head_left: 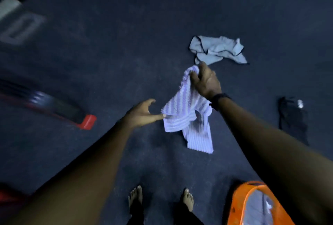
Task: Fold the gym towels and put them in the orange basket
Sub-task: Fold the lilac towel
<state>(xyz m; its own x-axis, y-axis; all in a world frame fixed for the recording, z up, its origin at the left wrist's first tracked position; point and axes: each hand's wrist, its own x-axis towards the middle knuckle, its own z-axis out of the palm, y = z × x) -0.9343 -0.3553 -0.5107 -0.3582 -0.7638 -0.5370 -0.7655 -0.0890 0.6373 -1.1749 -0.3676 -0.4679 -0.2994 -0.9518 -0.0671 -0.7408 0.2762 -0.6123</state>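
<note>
A lilac ribbed towel [187,114] hangs crumpled in the air above the dark floor. My right hand [205,80] grips its top corner. My left hand [142,114] has its fingers spread, and a fingertip touches the towel's left edge. A pale grey towel with dark trim [216,50] lies crumpled on the floor beyond my right hand. The orange basket [237,205] stands at the bottom right, partly hidden by my right forearm, with something pale inside it.
A dark cloth or strap [290,118] lies on the floor at the right. A black and red piece of gym equipment [86,121] lies at the left, blurred. My bare feet [135,197] stand at the bottom centre on dark carpet.
</note>
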